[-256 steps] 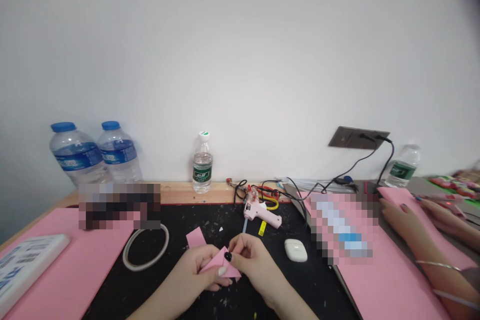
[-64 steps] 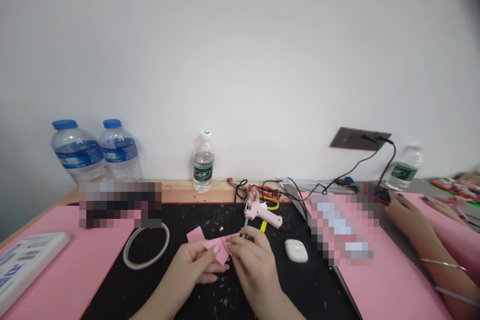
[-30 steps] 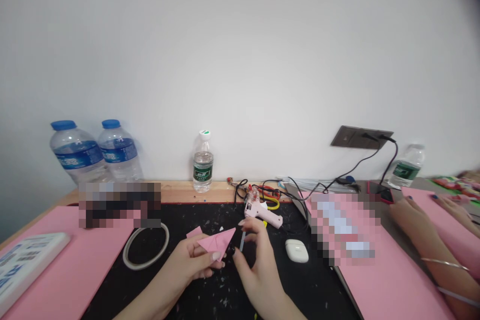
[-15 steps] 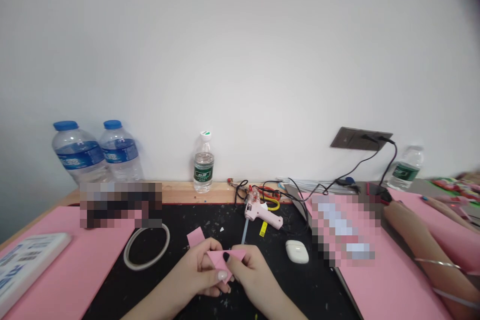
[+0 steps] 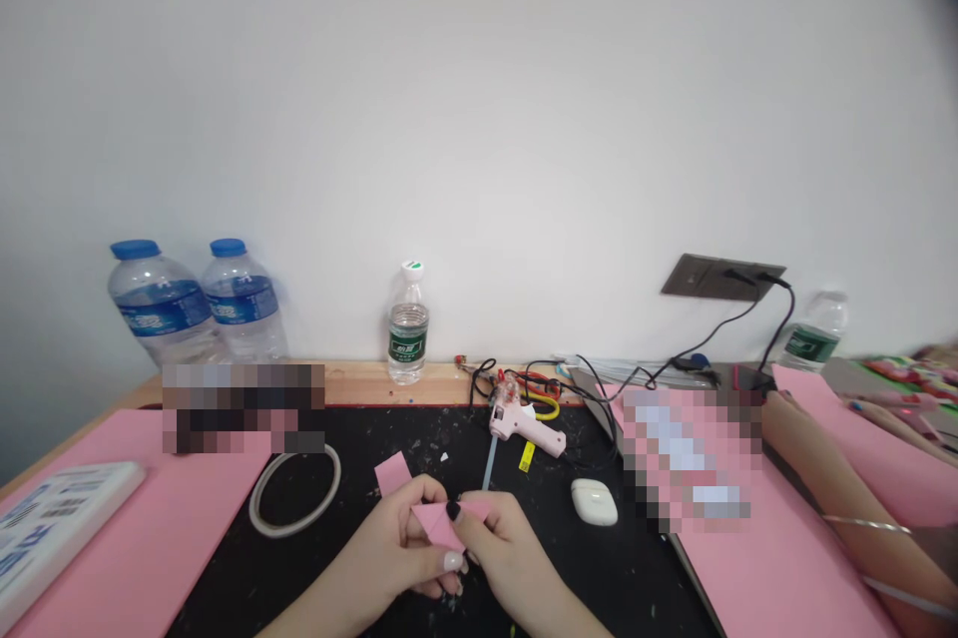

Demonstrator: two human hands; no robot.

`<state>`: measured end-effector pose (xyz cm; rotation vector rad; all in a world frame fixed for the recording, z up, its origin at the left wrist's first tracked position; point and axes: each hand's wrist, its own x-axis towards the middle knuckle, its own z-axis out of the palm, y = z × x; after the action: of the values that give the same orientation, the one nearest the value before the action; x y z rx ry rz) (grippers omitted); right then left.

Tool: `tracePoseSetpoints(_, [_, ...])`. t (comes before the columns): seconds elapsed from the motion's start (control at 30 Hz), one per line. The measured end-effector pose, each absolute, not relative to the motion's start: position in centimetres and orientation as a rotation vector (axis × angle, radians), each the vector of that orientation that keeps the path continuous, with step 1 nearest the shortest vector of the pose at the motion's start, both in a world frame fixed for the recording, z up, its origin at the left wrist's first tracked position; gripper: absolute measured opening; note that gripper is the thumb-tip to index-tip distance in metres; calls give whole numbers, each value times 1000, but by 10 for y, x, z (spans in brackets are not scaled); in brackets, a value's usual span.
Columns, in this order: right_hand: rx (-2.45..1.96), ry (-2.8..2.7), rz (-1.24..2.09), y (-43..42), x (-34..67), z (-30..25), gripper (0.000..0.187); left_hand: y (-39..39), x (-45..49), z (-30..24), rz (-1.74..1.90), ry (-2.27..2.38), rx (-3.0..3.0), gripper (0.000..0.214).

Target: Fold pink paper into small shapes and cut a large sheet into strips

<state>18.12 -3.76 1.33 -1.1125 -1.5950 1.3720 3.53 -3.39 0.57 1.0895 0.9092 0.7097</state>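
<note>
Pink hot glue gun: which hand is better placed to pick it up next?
Probably the right hand. It sits closer to the pink hot glue gun, just below the gun's clear glue stick, while the left hand is farther off. Both hands grip the folded pink paper, so the right would have to let go.

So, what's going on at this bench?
A person holds a folded pink sheet between their left hand and right hand, above a black work mat. A loose pink square lies just beyond the left hand, and a pink hot glue gun sits farther back. A co-worker's arm is off to the right.
</note>
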Motion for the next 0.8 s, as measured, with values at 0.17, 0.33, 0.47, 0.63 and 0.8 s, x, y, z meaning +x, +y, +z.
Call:
tracePoseSetpoints(0.17, [-1115, -1579, 1402, -39, 180, 14, 33, -36, 35, 4, 719, 883, 1109, 37])
tracePoseSetpoints(0.33, [-1141, -1648, 1320, -40, 181, 12, 34, -38, 36, 1, 716, 849, 1103, 40])
tracePoseSetpoints(0.47, [-1119, -1648, 1333, -36, 183, 8, 37, -36, 35, 3, 746, 870, 1102, 45])
tracePoseSetpoints(0.63, [-1151, -1710, 1251, -32, 185, 8, 36, -35, 34, 8, 789, 942, 1064, 47])
tracePoseSetpoints(0.8, [-1191, -1783, 1129, -33, 186, 9, 36, -35, 35, 7, 777, 932, 1035, 50])
